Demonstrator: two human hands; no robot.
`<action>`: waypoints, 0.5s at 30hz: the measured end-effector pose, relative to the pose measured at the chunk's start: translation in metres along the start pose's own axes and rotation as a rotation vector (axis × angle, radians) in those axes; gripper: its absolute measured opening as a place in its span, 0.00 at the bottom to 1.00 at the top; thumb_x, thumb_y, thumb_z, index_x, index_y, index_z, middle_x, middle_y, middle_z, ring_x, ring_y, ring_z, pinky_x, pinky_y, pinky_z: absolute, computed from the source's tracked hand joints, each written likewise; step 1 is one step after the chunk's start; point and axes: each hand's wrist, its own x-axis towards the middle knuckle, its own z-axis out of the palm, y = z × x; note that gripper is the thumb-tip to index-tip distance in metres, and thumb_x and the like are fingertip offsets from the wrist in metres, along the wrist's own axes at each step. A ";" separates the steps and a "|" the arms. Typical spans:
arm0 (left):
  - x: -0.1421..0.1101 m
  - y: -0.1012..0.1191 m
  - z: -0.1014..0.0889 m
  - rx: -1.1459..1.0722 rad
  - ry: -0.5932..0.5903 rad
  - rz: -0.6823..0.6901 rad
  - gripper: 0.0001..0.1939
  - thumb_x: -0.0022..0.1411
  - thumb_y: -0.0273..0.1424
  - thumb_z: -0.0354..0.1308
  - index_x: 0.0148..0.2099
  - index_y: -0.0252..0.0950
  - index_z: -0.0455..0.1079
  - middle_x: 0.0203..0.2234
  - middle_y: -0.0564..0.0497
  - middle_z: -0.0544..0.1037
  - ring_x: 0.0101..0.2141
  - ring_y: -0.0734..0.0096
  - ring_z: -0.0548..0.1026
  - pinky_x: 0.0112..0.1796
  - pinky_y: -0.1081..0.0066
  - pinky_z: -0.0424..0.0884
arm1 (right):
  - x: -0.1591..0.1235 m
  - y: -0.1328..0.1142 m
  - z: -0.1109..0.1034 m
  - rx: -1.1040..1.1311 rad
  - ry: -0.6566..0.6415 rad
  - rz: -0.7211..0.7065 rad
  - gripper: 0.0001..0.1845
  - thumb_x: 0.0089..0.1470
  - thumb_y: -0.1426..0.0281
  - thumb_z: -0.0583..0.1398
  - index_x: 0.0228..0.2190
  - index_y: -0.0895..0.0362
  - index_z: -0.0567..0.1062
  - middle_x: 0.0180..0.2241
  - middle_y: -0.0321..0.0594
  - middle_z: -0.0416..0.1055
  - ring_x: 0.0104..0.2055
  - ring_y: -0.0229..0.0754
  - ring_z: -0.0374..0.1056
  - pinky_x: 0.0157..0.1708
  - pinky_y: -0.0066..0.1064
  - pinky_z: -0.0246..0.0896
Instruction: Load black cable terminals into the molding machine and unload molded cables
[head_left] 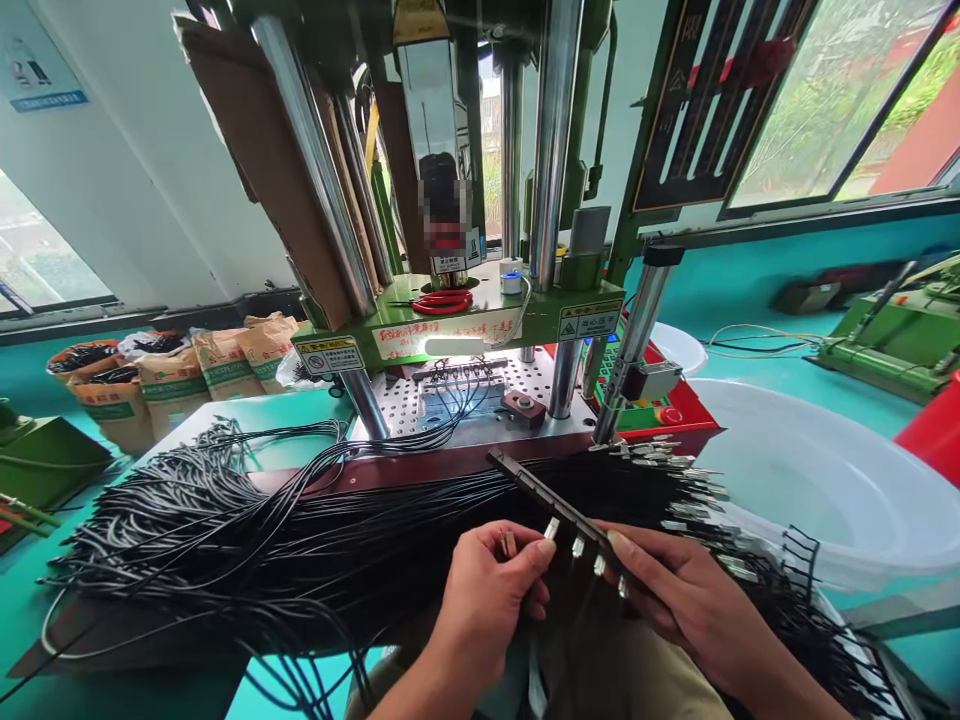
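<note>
Right hand [664,585]: grasps slotted black bar [546,494], above black cables [390,530], before green press [517,308] | Left hand [495,585]: pinches metal connector [553,527] at bar's edge | Step: apparently fitting connector to bar | Next: seems to need careful alignment

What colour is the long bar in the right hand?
The bar is dark, nearly black; it shows best in the head view.

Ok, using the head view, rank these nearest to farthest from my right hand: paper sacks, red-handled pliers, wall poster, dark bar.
From your right hand:
1. Dark bar: held in it.
2. Red-handled pliers: ahead, leftward.
3. Paper sacks: farther left.
4. Wall poster: far upper left.
</note>
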 end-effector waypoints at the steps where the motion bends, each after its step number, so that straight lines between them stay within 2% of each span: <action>1: 0.001 -0.002 0.000 0.012 0.001 -0.013 0.13 0.51 0.35 0.64 0.32 0.29 0.70 0.13 0.55 0.68 0.15 0.80 0.62 0.17 0.78 0.59 | 0.000 -0.001 0.001 -0.014 -0.007 -0.003 0.27 0.51 0.53 0.62 0.49 0.55 0.75 0.24 0.37 0.65 0.17 0.25 0.46 0.15 0.20 0.34; 7: -0.001 -0.009 0.002 0.030 0.048 0.001 0.12 0.50 0.35 0.64 0.31 0.31 0.69 0.13 0.56 0.66 0.15 0.80 0.62 0.16 0.79 0.58 | 0.000 -0.004 0.002 -0.056 -0.022 -0.019 0.29 0.52 0.53 0.62 0.49 0.57 0.75 0.22 0.36 0.63 0.17 0.26 0.45 0.14 0.21 0.32; 15: -0.004 0.001 0.004 0.066 0.068 -0.020 0.09 0.51 0.33 0.62 0.29 0.32 0.67 0.13 0.57 0.66 0.14 0.81 0.61 0.15 0.79 0.56 | 0.000 -0.001 0.002 -0.084 -0.040 -0.018 0.29 0.53 0.52 0.60 0.50 0.57 0.74 0.23 0.37 0.63 0.18 0.26 0.44 0.15 0.22 0.31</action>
